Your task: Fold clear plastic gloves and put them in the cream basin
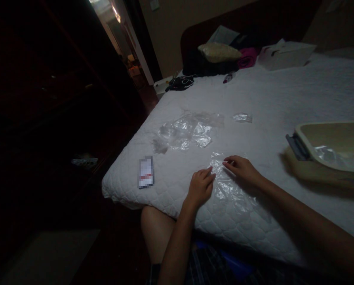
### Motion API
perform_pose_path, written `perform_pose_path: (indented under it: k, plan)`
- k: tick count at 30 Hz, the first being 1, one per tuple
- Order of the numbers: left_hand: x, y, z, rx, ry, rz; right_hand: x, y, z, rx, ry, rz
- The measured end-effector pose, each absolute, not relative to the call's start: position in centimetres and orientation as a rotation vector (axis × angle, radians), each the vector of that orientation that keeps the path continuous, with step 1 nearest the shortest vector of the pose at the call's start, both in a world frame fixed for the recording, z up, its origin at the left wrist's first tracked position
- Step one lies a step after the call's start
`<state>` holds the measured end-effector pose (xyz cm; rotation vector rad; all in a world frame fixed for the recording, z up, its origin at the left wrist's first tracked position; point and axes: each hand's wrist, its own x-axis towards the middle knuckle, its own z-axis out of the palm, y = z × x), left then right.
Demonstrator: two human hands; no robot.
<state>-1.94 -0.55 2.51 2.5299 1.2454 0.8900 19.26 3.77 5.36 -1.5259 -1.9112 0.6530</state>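
Both our hands are on the clear bag (228, 190), flat near the bed (284, 99) edge: right hand (242, 169) spread open on it, left hand (199, 187) curled at its side, grip unclear. We judge smoothing is underway; next calls for light, even strokes. More bags (185, 133) lie beyond.

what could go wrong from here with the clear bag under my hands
1. The clear bag under the left hand and right hand is thin and hard to see on the white bed in this dim light, so its edge may be missed or torn.
2. The small packet lies close to the bed's edge and might get knocked off.
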Motion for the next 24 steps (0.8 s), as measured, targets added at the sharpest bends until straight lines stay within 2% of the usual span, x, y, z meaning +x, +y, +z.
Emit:
perform_pose_path:
  k: [6, 10, 16, 24]
  plan:
    - [-1.8, -0.5, 2.5, 2.554, 1.26, 0.839, 18.1, 3.6, 5.0, -1.464, -1.844, 0.906]
    - [-1.8, -0.6, 2.4, 2.57, 1.254, 0.851, 18.0, 3.4, 5.1, -1.5, -1.868, 0.876]
    - [-1.7, -0.6, 2.5, 2.592, 1.273, 0.821, 17.8, 3.6, 4.6, -1.574, -1.972, 0.633]
    - [-1.7, -0.6, 2.5, 2.606, 1.267, 0.821, 17.3, 3.6, 4.6, -1.525, -1.923, 0.706]
